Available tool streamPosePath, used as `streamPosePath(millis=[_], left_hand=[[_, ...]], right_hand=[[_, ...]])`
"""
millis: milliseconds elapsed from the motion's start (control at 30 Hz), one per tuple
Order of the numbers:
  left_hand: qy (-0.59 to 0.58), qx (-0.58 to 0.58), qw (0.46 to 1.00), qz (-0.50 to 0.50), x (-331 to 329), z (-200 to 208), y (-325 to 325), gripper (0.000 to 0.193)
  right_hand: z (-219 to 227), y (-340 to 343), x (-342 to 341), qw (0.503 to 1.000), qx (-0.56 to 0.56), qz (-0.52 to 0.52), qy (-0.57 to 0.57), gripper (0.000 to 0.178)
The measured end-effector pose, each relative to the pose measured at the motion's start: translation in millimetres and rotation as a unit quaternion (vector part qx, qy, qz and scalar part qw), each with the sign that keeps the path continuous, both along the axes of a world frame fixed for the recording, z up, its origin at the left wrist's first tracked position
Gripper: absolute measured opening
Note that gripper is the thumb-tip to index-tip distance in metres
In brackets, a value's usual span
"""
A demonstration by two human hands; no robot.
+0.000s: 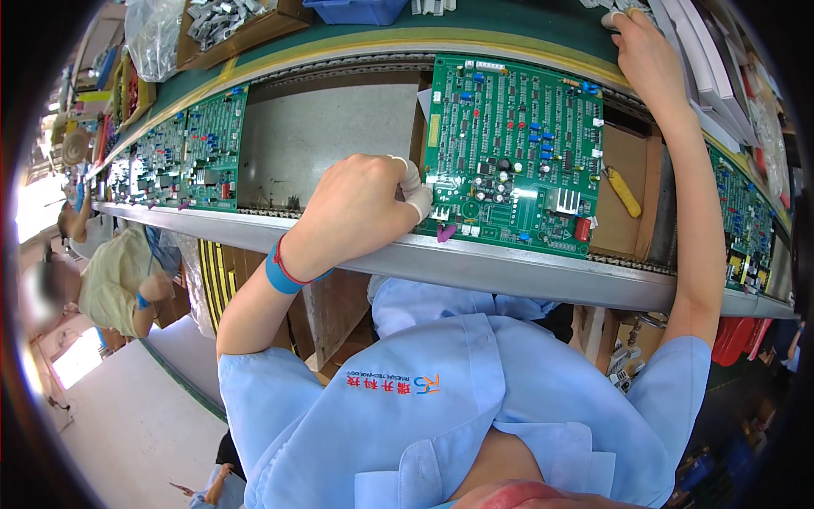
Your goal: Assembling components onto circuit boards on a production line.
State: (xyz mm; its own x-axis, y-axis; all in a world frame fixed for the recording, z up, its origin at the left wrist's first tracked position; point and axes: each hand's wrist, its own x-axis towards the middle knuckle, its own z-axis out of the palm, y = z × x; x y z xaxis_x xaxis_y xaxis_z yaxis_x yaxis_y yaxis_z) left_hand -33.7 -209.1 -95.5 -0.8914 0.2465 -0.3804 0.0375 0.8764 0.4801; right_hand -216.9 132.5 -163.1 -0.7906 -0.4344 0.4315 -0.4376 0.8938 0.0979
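Observation:
A green circuit board [509,204] lies across the conveyor rails in front of me, filled with small parts, among them a red block and a silver heatsink. My left hand [365,204], with white finger covers and a blue wristband, is closed at its left edge; thumb and forefinger pinch there beside a white connector. A small purple piece [446,233] sits at the board's lower left edge. Reaching far right, my right hand [646,53] is at the back of the bench, fingers bent together by light grey parts [593,3]. What its fingertips hold is too small to tell.
More circuit boards stand on the line at left [182,153] and right [746,212]. A yellow tool handle [623,193] lies right of the middle board. Behind are a carton of metal parts [242,42] and a blue bin [356,10]. Another person [127,276] works at left.

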Motion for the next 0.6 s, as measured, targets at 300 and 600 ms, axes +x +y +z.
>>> streamPosePath(millis=[300, 600], left_hand=[[-0.014, -0.029, 0.999, -0.029, -3.6, 3.1, 2.5, 0.023], [-0.044, 0.022, 0.999, 0.003, -1.3, -0.5, -4.8, 0.025]], right_hand=[[17.7, -21.4, 17.2, 0.999, -0.033, -0.033, -0.01, 0.014], [44.9, -36.8, 36.8, 0.994, -0.082, -0.056, -0.038, 0.012]])
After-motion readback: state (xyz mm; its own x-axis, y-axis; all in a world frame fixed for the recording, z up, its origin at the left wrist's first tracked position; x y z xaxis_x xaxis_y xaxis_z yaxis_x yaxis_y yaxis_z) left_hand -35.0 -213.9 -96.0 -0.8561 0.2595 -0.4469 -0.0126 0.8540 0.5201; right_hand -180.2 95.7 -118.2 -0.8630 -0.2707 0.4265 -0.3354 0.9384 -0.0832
